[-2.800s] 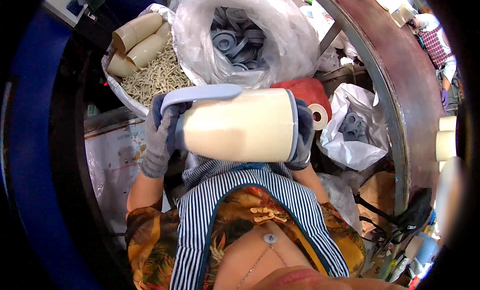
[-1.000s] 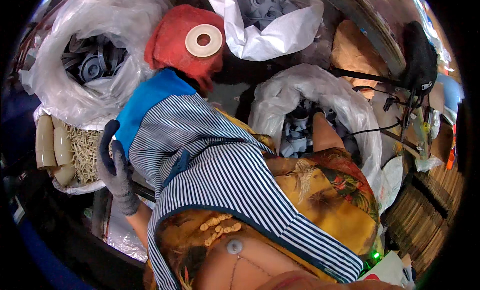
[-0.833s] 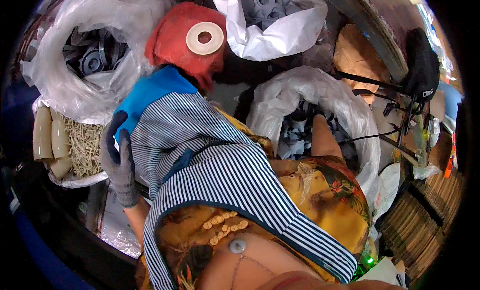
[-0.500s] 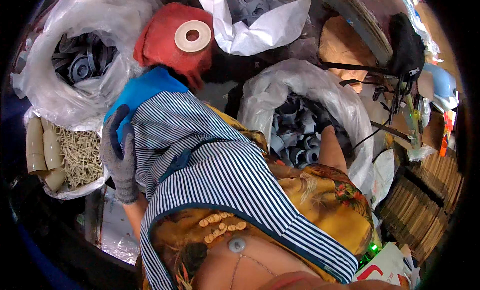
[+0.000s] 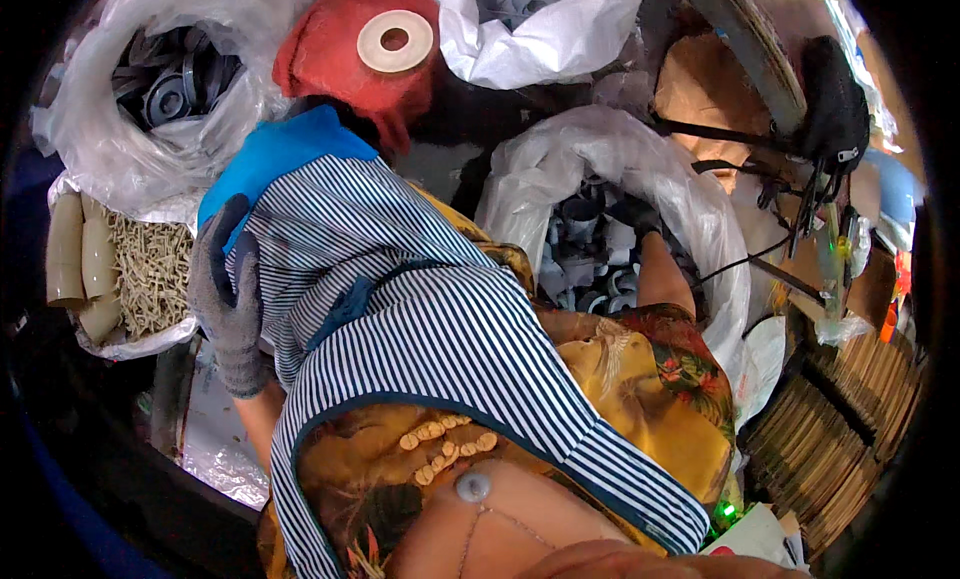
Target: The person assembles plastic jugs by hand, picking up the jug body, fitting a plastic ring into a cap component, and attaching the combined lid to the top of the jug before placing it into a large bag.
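Observation:
My left hand [image 5: 228,279], in a grey knit glove with darker fingertips, lies against the side of my striped apron [image 5: 330,214]. Its fingers are stretched and apart, with nothing held. On the right, my right arm reaches into a clear plastic bag [image 5: 715,209] of grey plastic fittings [image 5: 592,269]. My right hand [image 5: 636,217], in a dark glove, is over the fittings near the bag's far inner side. Its fingers are too dark to show whether they grip one.
Another clear bag [image 5: 80,119] of dark ring-shaped parts stands far left, above a container of small beige pieces [image 5: 150,274]. A red cloth [image 5: 330,39] bears a cream ring [image 5: 375,54]. A white sack [image 5: 540,59] stands behind; stacked cardboard [image 5: 820,449] lies right.
My right hand has come up from deeper among the fittings and now shows more fully at their top. My left hand stays by the apron. The whole view has shifted slightly.

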`<move>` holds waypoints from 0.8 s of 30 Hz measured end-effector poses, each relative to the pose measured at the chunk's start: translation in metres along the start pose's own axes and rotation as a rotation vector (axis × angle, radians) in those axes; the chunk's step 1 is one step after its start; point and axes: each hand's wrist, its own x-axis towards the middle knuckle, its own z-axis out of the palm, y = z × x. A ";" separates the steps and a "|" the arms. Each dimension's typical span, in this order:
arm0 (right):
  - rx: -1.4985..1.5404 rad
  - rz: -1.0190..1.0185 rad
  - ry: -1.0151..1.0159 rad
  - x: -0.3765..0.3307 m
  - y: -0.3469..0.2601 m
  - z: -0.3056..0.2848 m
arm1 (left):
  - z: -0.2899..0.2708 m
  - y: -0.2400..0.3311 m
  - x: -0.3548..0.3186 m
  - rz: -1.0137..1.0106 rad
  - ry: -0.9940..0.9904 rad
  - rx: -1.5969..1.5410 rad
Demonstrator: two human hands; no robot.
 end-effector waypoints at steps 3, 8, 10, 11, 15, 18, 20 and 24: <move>-0.032 -0.020 -0.016 0.003 0.000 -0.002 | 0.007 0.010 0.007 -0.013 -0.019 -0.089; -0.027 -0.051 -0.078 -0.005 0.003 -0.011 | 0.016 0.005 0.013 0.006 -0.069 -0.055; 0.009 -0.076 -0.143 -0.015 -0.001 -0.019 | 0.014 0.003 0.012 0.052 -0.095 0.030; 0.068 -0.100 -0.221 -0.020 -0.001 -0.027 | 0.013 0.001 0.012 0.074 -0.109 0.071; 0.402 -0.225 -0.684 -0.052 -0.035 -0.094 | 0.017 -0.014 0.013 0.090 -0.099 -0.024; 0.583 -0.443 -1.023 -0.065 -0.114 -0.152 | 0.027 -0.001 0.022 0.208 -0.168 -0.139; 0.647 -0.597 -1.169 -0.081 -0.178 -0.176 | 0.030 0.031 0.038 0.351 -0.267 -0.191; 0.739 -0.859 -1.288 -0.125 -0.302 -0.199 | 0.064 0.075 0.065 0.532 -0.295 -0.343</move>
